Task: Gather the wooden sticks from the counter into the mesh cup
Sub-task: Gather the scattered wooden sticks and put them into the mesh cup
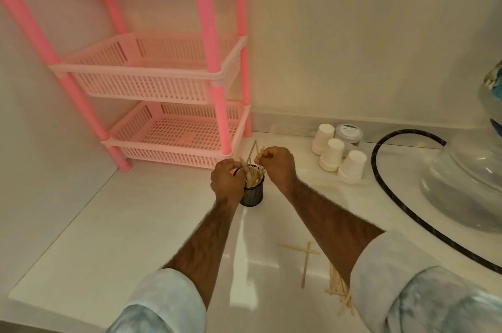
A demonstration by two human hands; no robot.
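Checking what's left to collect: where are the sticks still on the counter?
Head view, lower right: two crossed sticks lie just left of the right forearm, and a pile sits partly hidden under it, nearer than the mesh cup.

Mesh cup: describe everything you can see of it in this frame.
The mesh cup is a small, dark, round cup of what looks like metal mesh, standing upright on the white counter in front of the pink rack. It holds a bunch of wooden sticks that jut above its rim. The left hand covers its left side; both it and the right hand pinch stick tops above the rim.
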